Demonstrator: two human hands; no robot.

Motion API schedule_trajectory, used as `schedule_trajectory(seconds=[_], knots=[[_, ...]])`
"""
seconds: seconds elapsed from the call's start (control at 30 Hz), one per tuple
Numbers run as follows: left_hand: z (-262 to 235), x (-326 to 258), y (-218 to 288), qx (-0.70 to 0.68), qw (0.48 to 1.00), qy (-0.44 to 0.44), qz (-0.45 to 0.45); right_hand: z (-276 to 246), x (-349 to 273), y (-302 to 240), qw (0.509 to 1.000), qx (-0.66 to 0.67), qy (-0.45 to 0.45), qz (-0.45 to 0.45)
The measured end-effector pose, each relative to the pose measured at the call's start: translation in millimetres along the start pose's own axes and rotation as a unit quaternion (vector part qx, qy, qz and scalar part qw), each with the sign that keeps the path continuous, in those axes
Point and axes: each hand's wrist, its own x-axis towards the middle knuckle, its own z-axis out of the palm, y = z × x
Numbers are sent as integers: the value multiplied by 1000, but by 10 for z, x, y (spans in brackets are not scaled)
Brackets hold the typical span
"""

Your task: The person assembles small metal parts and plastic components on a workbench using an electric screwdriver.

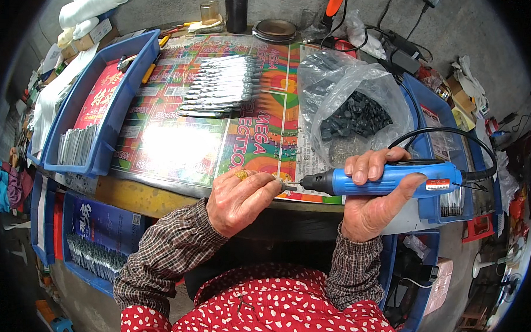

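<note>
My right hand (pixel 374 212) is wrapped round a blue electric screwdriver (pixel 414 175) held level above the table's near edge. Its black nose and thin bit point left. At the bit's tip, the thumb and fingers of my left hand (pixel 239 201) pinch a small dark part (pixel 284 186), mostly hidden by the fingertips. Farther back on the table lies a row of thin silver rods with dark ends (pixel 224 85). A clear plastic bag (pixel 315 80) holding many black plastic pieces (pixel 356 116) stands open beyond the screwdriver.
Blue trays (pixel 107 143) with silver rods flank the table on the left, and another blue tray (pixel 475 197) sits at right. A black cable (pixel 489 151) loops from the screwdriver's back end. Dark round dishes (pixel 275 30) and a glass (pixel 210 13) stand along the far edge.
</note>
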Motion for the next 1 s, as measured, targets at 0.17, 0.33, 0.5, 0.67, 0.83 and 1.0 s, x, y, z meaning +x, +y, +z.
schedule_trajectory(seconds=[0.17,0.33,0.5,0.67,0.83,1.0], knots=[[6,-6,3,30,1000,-7,-2,-5,-6,8,1000,-4,2,-2],[-16,2,7,27,999,-19,3,7,-14,29,1000,1,4,-3],[-31,2,9,28,999,-30,-6,32,-37,90,999,-39,-2,-6],[-25,-21,-20,19,1000,-18,2,47,-63,172,998,-62,-6,7],[-3,-19,-11,16,1000,-8,-2,41,-61,219,998,-62,-3,19],[-6,-17,0,6,1000,-5,-17,54,-59,242,998,-59,-1,15]])
